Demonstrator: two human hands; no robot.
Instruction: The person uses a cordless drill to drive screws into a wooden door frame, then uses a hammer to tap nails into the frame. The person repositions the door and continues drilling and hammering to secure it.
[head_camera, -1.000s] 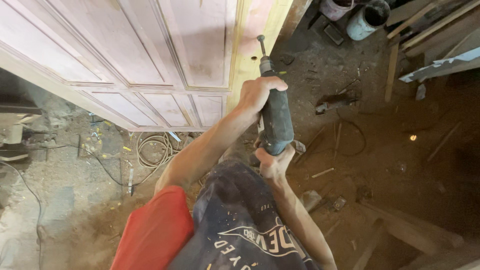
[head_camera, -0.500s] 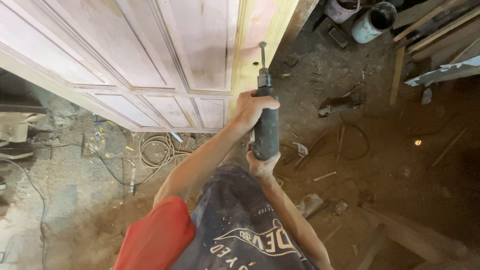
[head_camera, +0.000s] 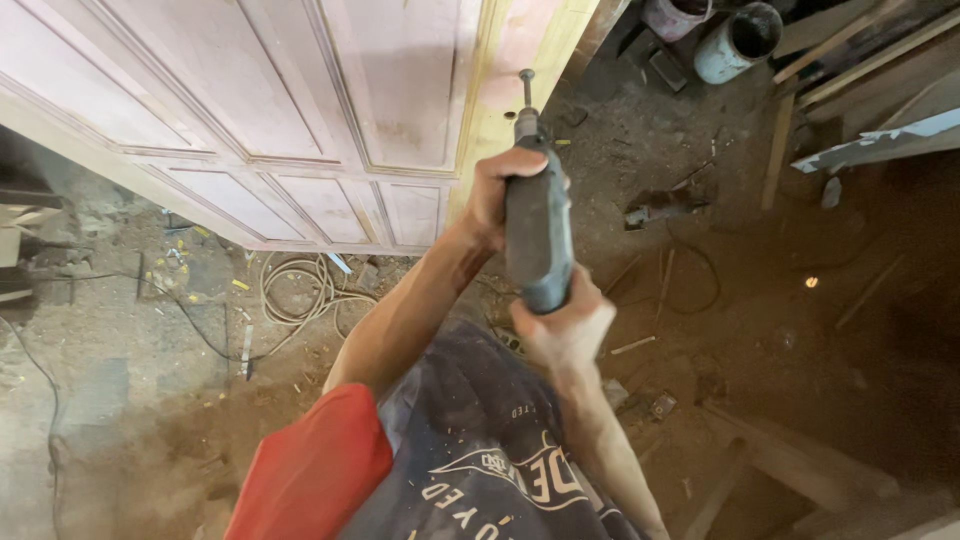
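Both my hands grip a grey-blue hand-held power tool (head_camera: 537, 230) with a thin bit at its tip (head_camera: 526, 85). My left hand (head_camera: 497, 190) wraps the front of the body near the collar. The rear end sits in my right hand (head_camera: 566, 328), held from below. The bit points up beside the yellowish wooden edge (head_camera: 510, 80) of a pale panelled door (head_camera: 300, 90) that lies flat to the left.
The floor is dirt and sawdust with a coiled pale cable (head_camera: 300, 285), scattered sticks and a dark tool (head_camera: 660, 205). Two buckets (head_camera: 735, 40) and wooden boards (head_camera: 860, 60) lie at the top right. A wooden beam (head_camera: 800, 460) lies at the lower right.
The tool has swung from tilted to nearly upright and shifted slightly left, its bit nearer the door's edge. Both hands kept their grip.
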